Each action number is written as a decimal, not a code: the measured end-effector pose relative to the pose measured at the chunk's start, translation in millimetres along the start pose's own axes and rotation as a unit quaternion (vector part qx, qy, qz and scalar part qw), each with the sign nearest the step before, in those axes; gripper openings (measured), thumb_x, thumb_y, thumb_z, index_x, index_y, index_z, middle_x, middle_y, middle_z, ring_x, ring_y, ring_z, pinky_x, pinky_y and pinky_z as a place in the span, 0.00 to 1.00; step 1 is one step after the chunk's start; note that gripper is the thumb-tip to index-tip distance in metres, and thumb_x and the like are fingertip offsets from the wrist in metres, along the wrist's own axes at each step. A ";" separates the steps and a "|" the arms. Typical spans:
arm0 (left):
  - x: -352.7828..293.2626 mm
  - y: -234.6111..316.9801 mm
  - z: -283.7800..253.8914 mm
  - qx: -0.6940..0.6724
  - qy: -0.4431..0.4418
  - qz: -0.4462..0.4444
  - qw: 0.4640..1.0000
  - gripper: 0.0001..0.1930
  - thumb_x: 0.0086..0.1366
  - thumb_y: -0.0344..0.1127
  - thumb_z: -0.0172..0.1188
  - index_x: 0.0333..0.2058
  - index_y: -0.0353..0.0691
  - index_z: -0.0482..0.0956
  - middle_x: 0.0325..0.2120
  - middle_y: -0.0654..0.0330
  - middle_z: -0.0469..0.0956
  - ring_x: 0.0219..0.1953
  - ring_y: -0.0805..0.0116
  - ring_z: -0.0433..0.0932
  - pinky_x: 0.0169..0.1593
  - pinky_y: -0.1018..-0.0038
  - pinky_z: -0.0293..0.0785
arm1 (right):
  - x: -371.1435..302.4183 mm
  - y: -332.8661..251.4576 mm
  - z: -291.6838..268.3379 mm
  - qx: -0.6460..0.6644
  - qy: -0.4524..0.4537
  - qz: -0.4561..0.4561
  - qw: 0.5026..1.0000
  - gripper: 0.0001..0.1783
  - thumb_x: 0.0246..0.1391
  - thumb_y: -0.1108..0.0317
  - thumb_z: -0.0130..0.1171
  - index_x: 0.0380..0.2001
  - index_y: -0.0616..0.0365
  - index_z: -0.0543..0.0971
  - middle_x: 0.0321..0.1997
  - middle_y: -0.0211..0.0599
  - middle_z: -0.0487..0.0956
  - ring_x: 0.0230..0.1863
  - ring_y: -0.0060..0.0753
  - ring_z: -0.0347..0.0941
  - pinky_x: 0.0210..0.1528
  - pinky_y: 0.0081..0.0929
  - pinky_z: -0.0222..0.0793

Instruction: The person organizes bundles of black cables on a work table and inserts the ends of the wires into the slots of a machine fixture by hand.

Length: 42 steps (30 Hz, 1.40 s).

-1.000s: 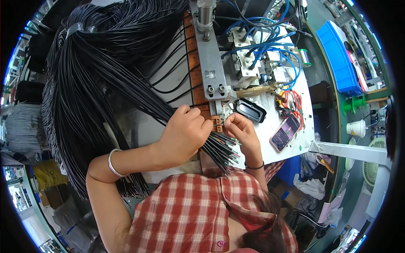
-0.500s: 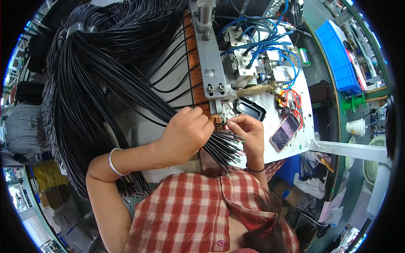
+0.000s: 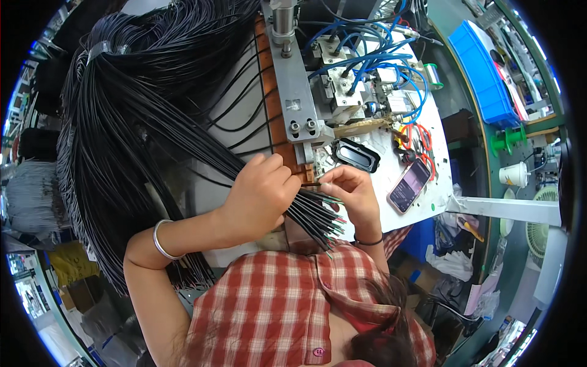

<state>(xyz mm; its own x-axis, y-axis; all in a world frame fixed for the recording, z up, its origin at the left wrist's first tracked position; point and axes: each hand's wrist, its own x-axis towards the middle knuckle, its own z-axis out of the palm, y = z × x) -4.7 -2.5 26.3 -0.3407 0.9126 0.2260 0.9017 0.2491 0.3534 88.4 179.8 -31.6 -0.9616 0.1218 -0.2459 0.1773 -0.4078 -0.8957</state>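
Observation:
My left hand is curled closed around a black cable, knuckles up. That cable runs across to my right hand, whose thumb and index finger pinch it by its end. Between the hands, the cable lies at the near end of an orange-brown strip; whether it touches the strip I cannot tell. Several black cables cross the strip farther up, under a grey metal bar. Below my left hand fans a bunch of loose cable ends with red and green inner wires. Their other parts join a large black cable bundle.
A pneumatic cylinder tops the bar. Metal blocks with blue air hoses stand right of it. A black tray, a phone and orange-handled tool lie beyond my right hand. A blue bin stands far right.
The whole view has shifted slightly. Against the strip, both hands and the cable between them sit a little nearer to me. Both grips look the same.

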 end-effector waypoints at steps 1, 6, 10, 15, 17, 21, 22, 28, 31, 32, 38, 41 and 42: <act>-0.2 0.1 0.3 0.001 0.000 -0.002 1.000 0.12 0.32 0.23 0.57 0.21 0.39 0.68 0.21 0.60 0.66 0.30 0.62 0.66 0.33 0.69 0.61 | -0.3 0.4 -1.1 0.000 -0.002 0.001 1.000 0.03 0.47 0.77 0.60 0.25 0.65 0.76 0.24 0.32 0.76 0.20 0.13 0.67 0.17 0.11 0.60; 0.1 -4.2 9.6 0.020 0.021 0.045 0.999 0.12 0.32 0.23 0.57 0.21 0.39 0.68 0.21 0.60 0.66 0.30 0.63 0.66 0.34 0.69 0.61 | 2.0 10.2 -7.2 -0.052 0.020 -0.041 0.998 0.03 0.50 0.75 0.59 0.26 0.62 0.76 0.21 0.26 0.74 0.19 0.10 0.65 0.17 0.10 0.58; -0.2 -6.1 11.1 0.041 0.043 0.052 0.997 0.10 0.36 0.25 0.57 0.22 0.39 0.68 0.21 0.61 0.66 0.30 0.63 0.66 0.35 0.70 0.61 | 8.6 20.8 -4.2 -0.100 0.052 -0.046 0.993 0.05 0.52 0.72 0.57 0.26 0.61 0.74 0.19 0.23 0.72 0.17 0.09 0.61 0.16 0.09 0.53; -0.7 -3.8 8.0 0.064 0.002 0.012 0.998 0.08 0.39 0.26 0.56 0.22 0.39 0.69 0.20 0.61 0.66 0.30 0.64 0.66 0.35 0.71 0.61 | 16.9 21.6 -12.2 -0.054 0.003 0.017 0.998 0.07 0.55 0.68 0.54 0.28 0.60 0.72 0.17 0.20 0.68 0.16 0.09 0.57 0.16 0.09 0.50; -2.5 -4.7 9.5 0.068 -0.018 0.006 0.997 0.08 0.39 0.26 0.56 0.22 0.39 0.69 0.20 0.61 0.66 0.30 0.64 0.66 0.35 0.71 0.61 | 17.6 19.1 -13.3 -0.054 -0.028 0.041 0.997 0.07 0.56 0.68 0.53 0.28 0.60 0.72 0.17 0.19 0.68 0.17 0.09 0.57 0.17 0.09 0.50; -2.3 -10.1 17.8 0.079 0.009 0.047 0.996 0.11 0.35 0.24 0.58 0.22 0.39 0.69 0.20 0.61 0.66 0.29 0.63 0.66 0.35 0.70 0.61 | 14.3 9.2 -8.2 -0.092 0.010 0.100 0.991 0.03 0.54 0.72 0.53 0.31 0.60 0.73 0.17 0.18 0.66 0.19 0.08 0.59 0.19 0.09 0.52; -2.1 -10.0 18.3 0.077 0.020 0.038 0.996 0.12 0.34 0.24 0.58 0.23 0.39 0.69 0.20 0.61 0.66 0.29 0.63 0.66 0.35 0.70 0.61 | 12.3 12.1 -5.0 -0.093 0.036 0.037 0.994 0.03 0.53 0.73 0.54 0.31 0.61 0.74 0.17 0.18 0.67 0.19 0.07 0.59 0.19 0.09 0.52; -0.9 -4.4 7.5 0.031 0.022 0.020 0.999 0.14 0.32 0.22 0.57 0.24 0.39 0.70 0.20 0.61 0.66 0.29 0.62 0.66 0.32 0.70 0.61 | 0.4 4.5 5.6 -0.068 0.047 -0.053 0.995 0.04 0.49 0.77 0.59 0.30 0.64 0.77 0.19 0.20 0.72 0.17 0.07 0.60 0.16 0.08 0.52; -1.8 -3.9 7.2 0.018 0.020 0.025 0.999 0.15 0.31 0.22 0.57 0.24 0.38 0.70 0.20 0.61 0.66 0.29 0.62 0.66 0.32 0.70 0.61 | 0.8 12.6 2.5 -0.068 0.080 -0.069 0.992 0.03 0.49 0.77 0.60 0.29 0.65 0.78 0.20 0.23 0.74 0.16 0.07 0.61 0.16 0.08 0.53; -2.1 -3.8 7.1 0.011 0.018 0.027 0.999 0.15 0.31 0.22 0.57 0.24 0.38 0.70 0.20 0.61 0.66 0.29 0.62 0.66 0.31 0.70 0.61 | 0.9 13.9 1.9 -0.068 0.096 -0.077 0.990 0.03 0.49 0.76 0.60 0.29 0.65 0.78 0.21 0.24 0.75 0.16 0.08 0.61 0.16 0.08 0.54; -1.5 -1.6 7.0 0.047 -0.010 0.013 0.999 0.12 0.34 0.24 0.57 0.23 0.38 0.70 0.20 0.60 0.67 0.29 0.63 0.66 0.31 0.71 0.61 | -1.1 7.2 2.0 -0.028 0.102 -0.068 0.992 0.03 0.49 0.77 0.59 0.28 0.65 0.77 0.21 0.28 0.75 0.16 0.10 0.63 0.15 0.09 0.55; 0.0 -0.6 6.7 0.086 0.000 0.019 0.996 0.07 0.39 0.27 0.56 0.20 0.39 0.68 0.20 0.60 0.67 0.28 0.65 0.67 0.31 0.73 0.61 | -2.1 2.4 -1.6 -0.014 0.085 -0.055 0.995 0.02 0.49 0.77 0.58 0.28 0.65 0.77 0.23 0.31 0.77 0.17 0.12 0.65 0.15 0.10 0.57; 1.5 -0.4 5.0 0.075 0.012 0.018 0.997 0.07 0.38 0.27 0.57 0.20 0.39 0.68 0.20 0.60 0.67 0.28 0.65 0.66 0.31 0.73 0.61 | -2.4 1.4 -6.2 0.034 0.024 -0.024 0.999 0.03 0.49 0.77 0.58 0.28 0.65 0.77 0.22 0.30 0.76 0.16 0.12 0.65 0.15 0.10 0.57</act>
<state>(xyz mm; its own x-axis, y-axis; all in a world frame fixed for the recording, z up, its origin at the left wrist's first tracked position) -4.3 0.4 22.0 -0.3117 0.9143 0.2587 0.9425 0.2630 0.2061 92.3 184.6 -34.6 -0.9575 0.1846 -0.2216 0.1149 -0.4606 -0.8802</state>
